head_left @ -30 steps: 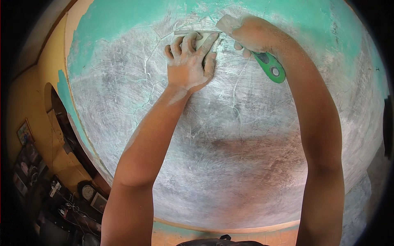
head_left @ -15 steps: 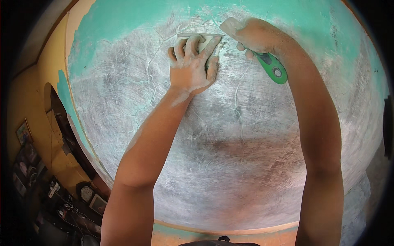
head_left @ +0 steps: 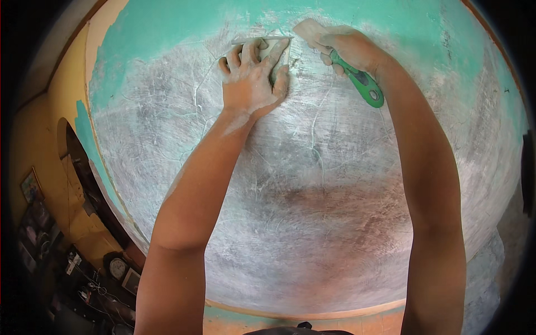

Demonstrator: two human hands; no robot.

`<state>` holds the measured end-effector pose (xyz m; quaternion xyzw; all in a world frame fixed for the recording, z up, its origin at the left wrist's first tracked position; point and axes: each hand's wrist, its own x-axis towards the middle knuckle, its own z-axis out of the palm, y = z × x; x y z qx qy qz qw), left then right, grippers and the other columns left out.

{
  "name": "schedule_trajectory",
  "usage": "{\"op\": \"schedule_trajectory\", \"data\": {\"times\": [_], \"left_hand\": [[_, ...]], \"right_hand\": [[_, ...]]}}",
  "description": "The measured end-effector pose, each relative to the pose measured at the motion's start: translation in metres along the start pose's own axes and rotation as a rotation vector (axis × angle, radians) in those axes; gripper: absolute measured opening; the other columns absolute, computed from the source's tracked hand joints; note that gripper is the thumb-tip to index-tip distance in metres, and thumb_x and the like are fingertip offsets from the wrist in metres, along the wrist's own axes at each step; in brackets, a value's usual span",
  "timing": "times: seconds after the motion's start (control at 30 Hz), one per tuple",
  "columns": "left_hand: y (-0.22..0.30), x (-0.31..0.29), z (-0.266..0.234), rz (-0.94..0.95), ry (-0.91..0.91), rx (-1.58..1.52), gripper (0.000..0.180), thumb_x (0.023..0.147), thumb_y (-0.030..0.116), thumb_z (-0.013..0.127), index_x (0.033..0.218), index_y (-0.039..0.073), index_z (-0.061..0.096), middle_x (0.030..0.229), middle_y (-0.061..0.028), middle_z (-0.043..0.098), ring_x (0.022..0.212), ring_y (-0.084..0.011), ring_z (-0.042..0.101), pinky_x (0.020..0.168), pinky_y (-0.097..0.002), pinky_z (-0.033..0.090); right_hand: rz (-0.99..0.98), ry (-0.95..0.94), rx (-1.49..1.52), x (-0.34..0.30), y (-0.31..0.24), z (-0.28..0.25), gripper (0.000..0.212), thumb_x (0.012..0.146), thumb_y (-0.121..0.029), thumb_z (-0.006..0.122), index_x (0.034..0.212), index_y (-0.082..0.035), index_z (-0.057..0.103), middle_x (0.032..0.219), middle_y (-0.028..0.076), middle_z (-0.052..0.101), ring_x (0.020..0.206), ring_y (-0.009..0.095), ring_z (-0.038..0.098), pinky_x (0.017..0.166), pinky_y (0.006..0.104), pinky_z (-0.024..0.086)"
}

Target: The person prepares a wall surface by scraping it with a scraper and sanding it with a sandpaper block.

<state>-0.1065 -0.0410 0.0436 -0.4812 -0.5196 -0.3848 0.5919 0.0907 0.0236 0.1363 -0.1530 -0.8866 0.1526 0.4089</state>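
Observation:
A wall, patchy grey-white with turquoise paint at the top and thin cracks, fills the middle of the view. High up on it, my left hand, dusted with white, presses a thin flat spreader to the surface, its straight edge upward. Most of that plate is hidden under my fingers. To its right, my right hand is closed round a putty knife with a green and dark handle. The knife's dusty blade points up and left, close to the spreader's right corner.
At the lower left are a dark cabinet with tangled white cables, a round clock and a picture frame. An arched opening is cut in the yellow wall. A wooden trim borders the wall's bottom.
My left hand and the spreader have shifted slightly up and left. My right hand has moved a little left with the putty knife, whose handle has turned slightly.

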Motion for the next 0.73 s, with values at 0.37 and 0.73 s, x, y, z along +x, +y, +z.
{"op": "schedule_trajectory", "data": {"times": [0.37,0.73], "left_hand": [[0.001,0.005,0.008,0.010,0.139,0.065,0.046,0.091,0.040,0.054,0.137,0.032,0.058,0.130,-0.0088,0.049,0.123,-0.0323,0.039,0.106,-0.0563,0.025],[-0.008,-0.005,-0.001,0.059,0.066,0.045,0.047,0.093,0.038,0.054,0.138,0.029,0.057,0.128,-0.0067,0.052,0.122,-0.0307,0.041,0.105,-0.0524,0.028]], "right_hand": [[-0.043,0.054,-0.004,-0.004,-0.001,0.004,0.032,0.100,-0.033,0.050,0.095,-0.004,0.062,0.076,0.007,0.063,0.054,0.012,0.056,0.050,0.0275,0.046],[-0.018,-0.009,-0.193,0.004,0.001,0.005,0.037,0.099,-0.038,0.051,0.108,-0.003,0.061,0.080,0.009,0.067,0.055,0.014,0.061,0.051,0.0284,0.050]]}}
